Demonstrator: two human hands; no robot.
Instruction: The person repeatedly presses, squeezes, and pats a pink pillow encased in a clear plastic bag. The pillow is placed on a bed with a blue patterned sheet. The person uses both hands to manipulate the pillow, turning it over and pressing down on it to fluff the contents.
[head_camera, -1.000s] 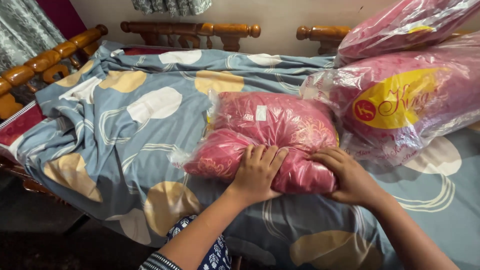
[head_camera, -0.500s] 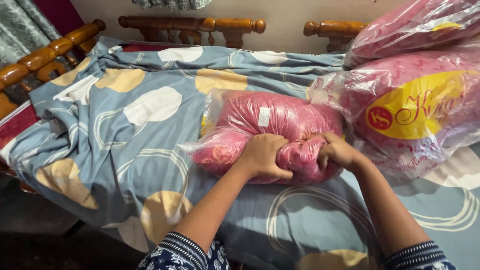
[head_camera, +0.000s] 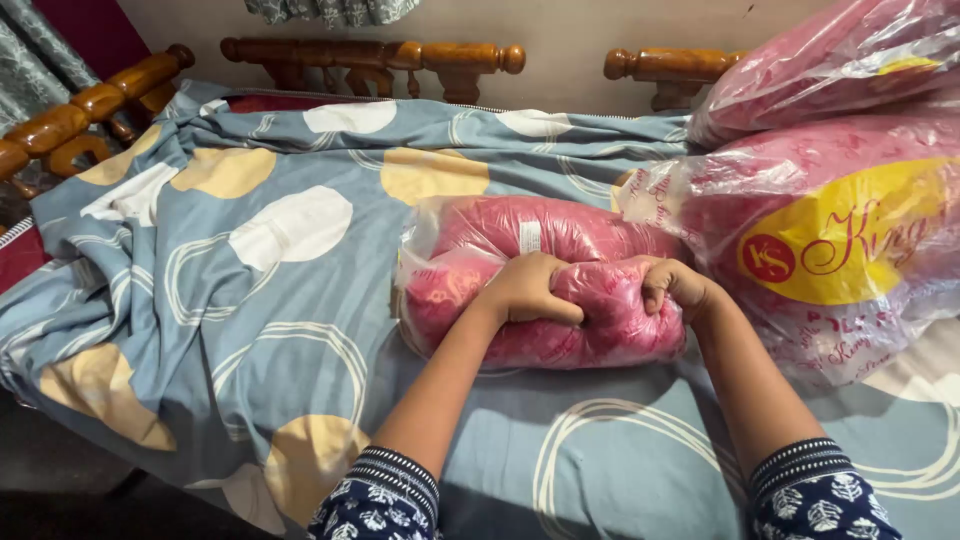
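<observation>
A red pillow in clear plastic wrap (head_camera: 480, 260) lies on a blue sheet with white and yellow circles (head_camera: 250, 270). My left hand (head_camera: 528, 290) is clenched on the pillow's near edge at the middle. My right hand (head_camera: 672, 285) grips the same edge a little to the right. Both fists bunch the plastic and the pillow is rolled or folded over under them. My sleeves are dark blue with a white leaf print.
Two bigger red pillows in plastic are stacked at the right, the lower one (head_camera: 830, 240) with a yellow oval label, the upper one (head_camera: 820, 60) resting on it. A carved wooden rail (head_camera: 370, 55) runs along the back and the left side.
My hands went from lying flat on the pillow to clenching it. The pillow's near edge has been pulled up and rolled away from me, so the pillow looks more compact.
</observation>
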